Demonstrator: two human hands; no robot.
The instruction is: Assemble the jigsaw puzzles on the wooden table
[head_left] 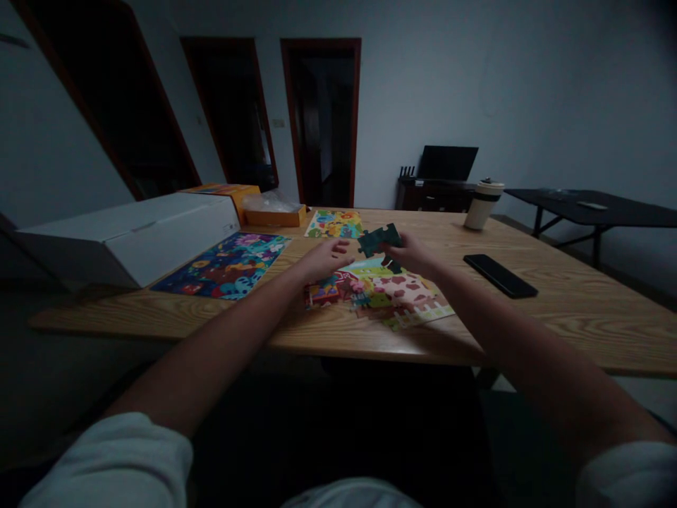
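My right hand [410,252] grips dark green jigsaw puzzle pieces [379,240], raised above the table. One piece stands up from the fingers and another hangs below them; I cannot tell whether they are joined. To the left, my left hand [326,258] has its fingers apart and nothing in it. Beneath both hands lies a partly joined farm puzzle [407,291] with a brown-spotted pink area, a white fence and a red part at its left. My hands hide some of its far side.
A dark blue puzzle picture [227,267] lies left, beside a long white box [159,229]. Behind are an orange tray [275,215] with clear plastic and a bright yellow picture [334,224]. A black phone [500,275] and a lidded cup [482,204] stand on the table's right part.
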